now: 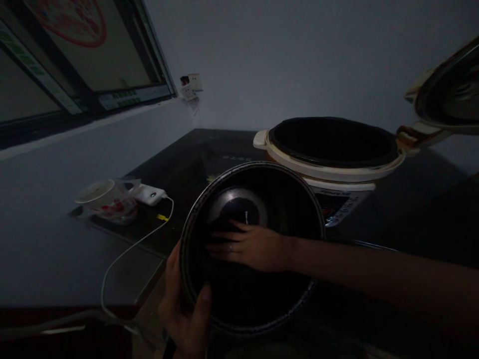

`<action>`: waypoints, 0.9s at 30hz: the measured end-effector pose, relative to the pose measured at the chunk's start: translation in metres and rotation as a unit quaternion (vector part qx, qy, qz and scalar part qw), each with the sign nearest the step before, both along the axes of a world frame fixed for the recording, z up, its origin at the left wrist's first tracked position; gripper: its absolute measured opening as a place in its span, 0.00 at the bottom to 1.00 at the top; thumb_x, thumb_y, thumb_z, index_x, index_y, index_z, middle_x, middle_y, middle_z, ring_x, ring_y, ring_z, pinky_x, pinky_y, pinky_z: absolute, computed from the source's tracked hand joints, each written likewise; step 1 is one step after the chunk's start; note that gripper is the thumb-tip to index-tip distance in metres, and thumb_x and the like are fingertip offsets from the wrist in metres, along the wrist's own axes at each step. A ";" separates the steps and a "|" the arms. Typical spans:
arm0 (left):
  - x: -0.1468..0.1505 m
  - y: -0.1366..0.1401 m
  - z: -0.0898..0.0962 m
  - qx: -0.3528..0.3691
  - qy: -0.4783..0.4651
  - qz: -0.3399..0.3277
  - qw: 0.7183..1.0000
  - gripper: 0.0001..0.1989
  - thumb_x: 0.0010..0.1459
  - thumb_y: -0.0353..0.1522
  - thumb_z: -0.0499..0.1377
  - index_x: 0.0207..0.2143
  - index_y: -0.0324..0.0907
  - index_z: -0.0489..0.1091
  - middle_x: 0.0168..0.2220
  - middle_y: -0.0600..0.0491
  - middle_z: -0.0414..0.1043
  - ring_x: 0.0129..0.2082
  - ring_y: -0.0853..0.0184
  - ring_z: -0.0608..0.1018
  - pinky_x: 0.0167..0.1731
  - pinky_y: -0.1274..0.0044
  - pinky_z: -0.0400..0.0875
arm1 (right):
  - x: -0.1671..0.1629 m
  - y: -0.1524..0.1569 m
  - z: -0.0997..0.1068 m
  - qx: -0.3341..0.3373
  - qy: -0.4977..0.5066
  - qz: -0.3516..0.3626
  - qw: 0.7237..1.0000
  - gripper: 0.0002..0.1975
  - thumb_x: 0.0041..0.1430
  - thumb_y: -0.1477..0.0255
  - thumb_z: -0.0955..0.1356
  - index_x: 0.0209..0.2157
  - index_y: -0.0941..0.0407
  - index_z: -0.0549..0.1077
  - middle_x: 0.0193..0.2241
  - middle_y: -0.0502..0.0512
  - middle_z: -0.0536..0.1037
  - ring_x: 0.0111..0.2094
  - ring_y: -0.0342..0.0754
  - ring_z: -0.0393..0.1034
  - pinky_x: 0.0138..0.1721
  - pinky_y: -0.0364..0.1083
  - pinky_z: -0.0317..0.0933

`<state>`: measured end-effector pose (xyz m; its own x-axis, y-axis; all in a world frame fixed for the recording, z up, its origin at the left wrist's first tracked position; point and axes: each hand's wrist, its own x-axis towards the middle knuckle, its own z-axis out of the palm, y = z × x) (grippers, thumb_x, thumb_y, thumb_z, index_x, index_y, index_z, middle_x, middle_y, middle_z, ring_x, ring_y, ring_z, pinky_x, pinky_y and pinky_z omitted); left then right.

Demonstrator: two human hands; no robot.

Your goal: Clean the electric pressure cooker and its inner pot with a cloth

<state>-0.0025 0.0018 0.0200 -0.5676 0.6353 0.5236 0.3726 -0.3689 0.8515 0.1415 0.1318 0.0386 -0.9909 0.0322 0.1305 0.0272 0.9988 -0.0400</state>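
Observation:
A round dark inner pot (284, 204) is tilted so its inside faces me. My left hand (187, 304) grips its rim at the lower left, thumb over the inside edge and the other fingers behind the wall. Inside the pot, my right hand (249, 247) reaches in from the right with fingers spread, a ring on one of them. It seems to lie against the inner wall, though dim light makes contact hard to judge. Behind the pot stands a rice cooker (337, 172) with a pale rim, its lid (449, 94) raised at the right.
At the left on the dark table (164, 162) sits a plastic-wrapped tub (108, 199). Beside it lies a white device (149, 194) whose cable (130, 247) hangs over the table edge. Wall sockets (190, 86) are by the window (75, 65).

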 end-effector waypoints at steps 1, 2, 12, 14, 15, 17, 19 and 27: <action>0.000 0.000 0.000 -0.003 0.001 0.000 1.000 0.24 0.54 0.38 0.64 0.55 0.50 0.72 0.58 0.54 0.71 0.60 0.53 0.70 0.60 0.64 0.63 | 0.001 0.006 0.004 0.008 -0.008 0.003 1.000 0.23 0.68 0.78 0.58 0.63 0.61 0.61 0.67 0.55 0.58 0.68 0.56 0.47 0.67 0.63 0.44; 0.001 -0.001 0.001 -0.008 0.002 0.002 1.000 0.24 0.55 0.38 0.63 0.55 0.49 0.71 0.58 0.53 0.71 0.60 0.52 0.70 0.60 0.63 0.63 | 0.001 0.013 0.010 0.015 -0.010 -0.002 1.000 0.23 0.68 0.78 0.58 0.63 0.61 0.61 0.67 0.55 0.57 0.69 0.55 0.47 0.67 0.62 0.45; -0.002 -0.001 -0.004 0.003 0.016 0.010 1.000 0.25 0.53 0.41 0.64 0.55 0.49 0.72 0.57 0.51 0.72 0.58 0.52 0.72 0.59 0.66 0.66 | -0.009 0.006 0.008 0.010 -0.010 -0.036 0.999 0.35 0.63 0.64 0.68 0.66 0.63 0.55 0.69 0.60 0.51 0.70 0.60 0.39 0.68 0.65 0.38; -0.002 0.000 -0.004 0.013 0.015 0.010 1.000 0.25 0.53 0.40 0.64 0.55 0.49 0.72 0.57 0.52 0.72 0.58 0.53 0.72 0.59 0.67 0.66 | -0.004 -0.005 -0.002 -0.001 -0.010 -0.013 1.000 0.36 0.62 0.65 0.69 0.66 0.65 0.55 0.69 0.62 0.51 0.70 0.59 0.40 0.68 0.64 0.37; -0.002 0.000 -0.003 0.016 0.015 0.010 1.000 0.25 0.53 0.40 0.65 0.54 0.49 0.72 0.56 0.52 0.73 0.58 0.53 0.72 0.59 0.67 0.66 | 0.000 -0.009 -0.004 -0.011 -0.018 -0.007 1.000 0.35 0.63 0.66 0.68 0.66 0.65 0.55 0.69 0.61 0.52 0.70 0.58 0.40 0.68 0.64 0.36; -0.001 0.001 -0.002 0.013 0.013 0.011 1.000 0.24 0.54 0.39 0.64 0.54 0.47 0.72 0.57 0.51 0.72 0.59 0.52 0.72 0.59 0.65 0.65 | 0.008 -0.012 -0.005 -0.037 -0.048 0.003 0.998 0.29 0.66 0.70 0.65 0.65 0.64 0.56 0.68 0.58 0.54 0.70 0.55 0.42 0.69 0.62 0.36; -0.001 0.001 -0.001 0.002 0.017 0.012 1.000 0.24 0.55 0.38 0.63 0.55 0.46 0.72 0.57 0.50 0.72 0.59 0.52 0.72 0.59 0.64 0.66 | 0.019 -0.012 -0.001 -0.060 -0.082 0.007 0.995 0.25 0.67 0.73 0.62 0.64 0.62 0.60 0.67 0.54 0.57 0.69 0.52 0.44 0.69 0.60 0.38; 0.002 0.004 0.003 0.004 0.006 0.016 1.000 0.24 0.53 0.40 0.64 0.53 0.46 0.74 0.55 0.50 0.73 0.57 0.51 0.73 0.58 0.64 0.67 | 0.064 0.003 0.000 -0.027 -0.183 -0.024 0.982 0.22 0.65 0.80 0.61 0.59 0.55 0.68 0.62 0.49 0.65 0.68 0.48 0.50 0.68 0.58 0.45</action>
